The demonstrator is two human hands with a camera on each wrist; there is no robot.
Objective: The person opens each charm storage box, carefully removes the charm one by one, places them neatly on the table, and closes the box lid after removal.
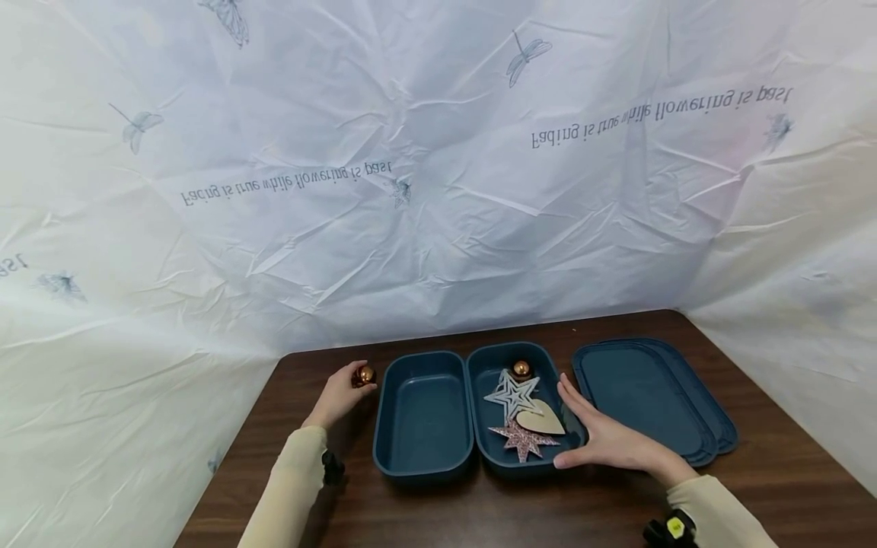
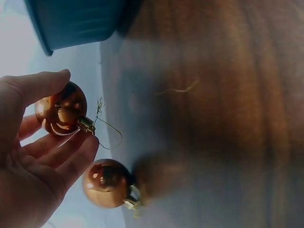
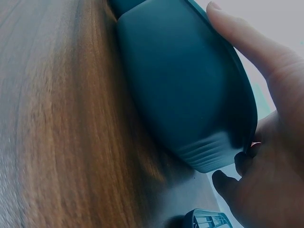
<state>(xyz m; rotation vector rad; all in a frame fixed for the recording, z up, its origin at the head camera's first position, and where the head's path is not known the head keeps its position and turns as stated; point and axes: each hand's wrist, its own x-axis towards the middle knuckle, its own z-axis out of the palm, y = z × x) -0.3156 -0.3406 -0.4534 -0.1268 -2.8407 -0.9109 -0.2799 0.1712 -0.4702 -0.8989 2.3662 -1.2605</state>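
Observation:
My left hand (image 1: pixel 344 392) pinches a shiny copper Christmas bauble (image 2: pixel 71 109) between thumb and fingers, left of the boxes. A gold cord loop hangs from its cap. Just by those fingers, a second copper bauble (image 2: pixel 107 184) lies on the table. My right hand (image 1: pixel 612 441) rests with spread, fairly straight fingers against the right rim and near corner of the right blue box (image 1: pixel 496 354). Inside that box are a copper bauble (image 1: pixel 522 370), a white star (image 1: pixel 512 396), a pale wooden heart (image 1: pixel 548 420) and a pink glitter star (image 1: pixel 522 440).
Beside it stands a second deep blue box (image 1: pixel 425 426) with nothing visible in it. Two flat blue lids (image 1: pixel 637 396) overlap at the right of the brown wooden table (image 1: pixel 521 514). A white printed sheet (image 1: pixel 411 251) hangs behind the table.

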